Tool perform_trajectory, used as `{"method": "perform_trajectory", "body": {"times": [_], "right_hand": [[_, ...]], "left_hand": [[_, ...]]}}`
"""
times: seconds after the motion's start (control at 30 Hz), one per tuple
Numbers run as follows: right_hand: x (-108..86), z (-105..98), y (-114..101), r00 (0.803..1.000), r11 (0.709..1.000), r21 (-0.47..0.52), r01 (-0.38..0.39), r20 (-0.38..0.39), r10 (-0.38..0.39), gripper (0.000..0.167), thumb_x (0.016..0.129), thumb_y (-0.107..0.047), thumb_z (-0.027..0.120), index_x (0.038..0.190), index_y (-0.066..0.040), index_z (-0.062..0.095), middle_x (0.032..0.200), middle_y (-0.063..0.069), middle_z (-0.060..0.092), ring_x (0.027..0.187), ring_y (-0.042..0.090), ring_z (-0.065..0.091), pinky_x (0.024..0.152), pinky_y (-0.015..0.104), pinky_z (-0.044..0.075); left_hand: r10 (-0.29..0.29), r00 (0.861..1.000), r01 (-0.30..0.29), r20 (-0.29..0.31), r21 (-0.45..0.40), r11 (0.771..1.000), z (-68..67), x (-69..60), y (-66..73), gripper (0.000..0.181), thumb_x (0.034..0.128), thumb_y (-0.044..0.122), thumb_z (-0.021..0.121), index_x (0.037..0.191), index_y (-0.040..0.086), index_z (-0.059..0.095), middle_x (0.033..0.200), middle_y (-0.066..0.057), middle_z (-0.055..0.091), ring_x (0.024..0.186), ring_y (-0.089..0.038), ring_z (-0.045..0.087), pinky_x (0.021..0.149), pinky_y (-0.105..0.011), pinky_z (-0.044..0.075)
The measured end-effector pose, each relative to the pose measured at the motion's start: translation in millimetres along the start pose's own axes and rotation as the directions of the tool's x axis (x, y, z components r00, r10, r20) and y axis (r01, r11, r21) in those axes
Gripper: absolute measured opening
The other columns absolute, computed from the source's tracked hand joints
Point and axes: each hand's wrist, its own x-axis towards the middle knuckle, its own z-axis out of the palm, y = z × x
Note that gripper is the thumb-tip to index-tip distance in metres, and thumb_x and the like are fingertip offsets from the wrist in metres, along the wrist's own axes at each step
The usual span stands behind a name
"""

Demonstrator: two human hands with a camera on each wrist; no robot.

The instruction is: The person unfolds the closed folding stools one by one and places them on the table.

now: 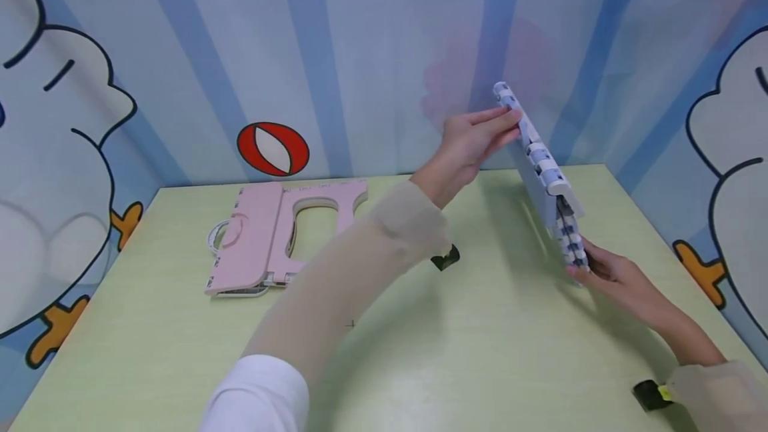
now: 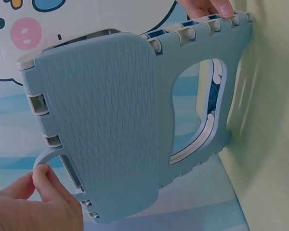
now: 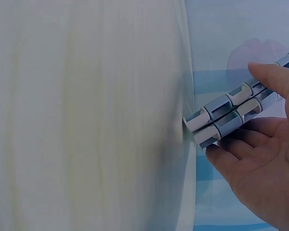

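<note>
A folded blue-and-white folding step stool [image 1: 542, 164] is held tilted on its edge above the right part of the table. In the left wrist view its textured blue panel [image 2: 101, 120] and cut-out legs face the camera. My left hand [image 1: 471, 142] pinches the small loop handle [image 2: 47, 155] at the upper end. At the lower end my right hand [image 1: 627, 285] grips the hinged edge, thumb on one side and fingers on the other, as the right wrist view shows. A second folded step stool, pink [image 1: 255, 242], lies flat on the left side of the table, partly behind my left forearm.
The pale green table [image 1: 150, 352] backs onto a blue striped wall [image 1: 384, 52] with cartoon figures on both sides. A white ring handle [image 1: 214, 237] sticks out at the pink stool's left edge. Dark wrist devices [image 1: 651, 395] sit by the sleeves.
</note>
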Motion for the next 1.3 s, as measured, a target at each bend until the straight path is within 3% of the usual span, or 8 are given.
{"method": "perform_trajectory", "body": {"times": [0.3, 0.6, 0.87, 1.0, 1.1, 1.3], "right_hand": [[-0.2, -1, -1, 1.0, 1.0, -0.004, -0.013, 0.001, 0.013, 0.067, 0.105, -0.018, 0.053, 0.156, 0.003, 0.016, 0.142, 0.04, 0.04, 0.123, 0.05, 0.048, 0.078, 0.012, 0.048], [-0.2, -3, -1, 1.0, 1.0, -0.005, 0.008, -0.02, -0.008, 0.065, 0.104, -0.016, 0.054, 0.154, 0.008, 0.02, 0.14, 0.041, 0.042, 0.121, 0.052, 0.048, 0.079, 0.01, 0.047], [1.1, 0, 1, 0.999, 0.999, -0.001, 0.032, -0.036, -0.032, 0.061, 0.104, -0.014, 0.054, 0.152, 0.011, 0.025, 0.139, 0.04, 0.044, 0.12, 0.045, 0.052, 0.079, 0.01, 0.047], [2.1, 0, 1, 0.997, 0.998, 0.01, 0.059, -0.043, -0.058, 0.06, 0.104, -0.012, 0.054, 0.152, 0.011, 0.027, 0.141, 0.039, 0.042, 0.115, 0.01, 0.057, 0.08, 0.011, 0.048], [1.9, -1, 1, 0.996, 0.996, 0.025, 0.081, -0.045, -0.08, 0.059, 0.103, -0.01, 0.054, 0.151, 0.011, 0.027, 0.142, 0.04, 0.04, 0.108, -0.013, 0.047, 0.08, 0.01, 0.047], [0.4, 1, 1, 0.994, 0.995, 0.03, 0.094, -0.053, -0.092, 0.059, 0.104, -0.01, 0.053, 0.151, 0.013, 0.027, 0.142, 0.041, 0.04, 0.108, -0.014, 0.047, 0.08, 0.009, 0.047]], "left_hand": [[-0.017, 0.999, 0.018, 0.027, -0.041, 0.999, 10.3, 5.6, -3.2, 0.02, 0.0861, -0.006, 0.074, 0.106, -0.007, 0.073, 0.089, -0.014, 0.074, 0.092, -0.024, 0.073, 0.071, -0.024, 0.059], [-0.003, 1.0, 0.003, -0.01, -0.018, 1.0, 22.5, 5.6, -5.0, 0.013, 0.0851, -0.004, 0.076, 0.098, -0.004, 0.075, 0.086, -0.011, 0.074, 0.085, -0.021, 0.074, 0.069, -0.023, 0.058], [0.019, 1.0, -0.02, -0.019, -0.006, 1.0, 30.9, 6.9, -8.2, 0.019, 0.0845, -0.002, 0.077, 0.103, -0.002, 0.075, 0.087, -0.008, 0.074, 0.084, -0.019, 0.074, 0.07, -0.024, 0.059], [0.025, 0.999, -0.025, -0.025, 0.002, 1.0, 37.4, 7.1, -9.7, 0.023, 0.0843, 0.0, 0.078, 0.107, -0.001, 0.075, 0.089, -0.007, 0.074, 0.085, -0.018, 0.074, 0.071, -0.024, 0.058], [0.029, 0.999, -0.029, -0.037, 0.013, 1.0, 43.2, 6.7, -11.2, 0.024, 0.084, 0.001, 0.079, 0.108, 0.0, 0.075, 0.088, -0.007, 0.074, 0.083, -0.017, 0.074, 0.07, -0.024, 0.058], [0.048, 0.997, -0.046, -0.066, 0.033, 0.998, 52.7, 6.8, -16.2, 0.017, 0.0833, 0.003, 0.08, 0.1, 0.002, 0.076, 0.084, -0.005, 0.073, 0.079, -0.016, 0.074, 0.069, -0.024, 0.058]]}}
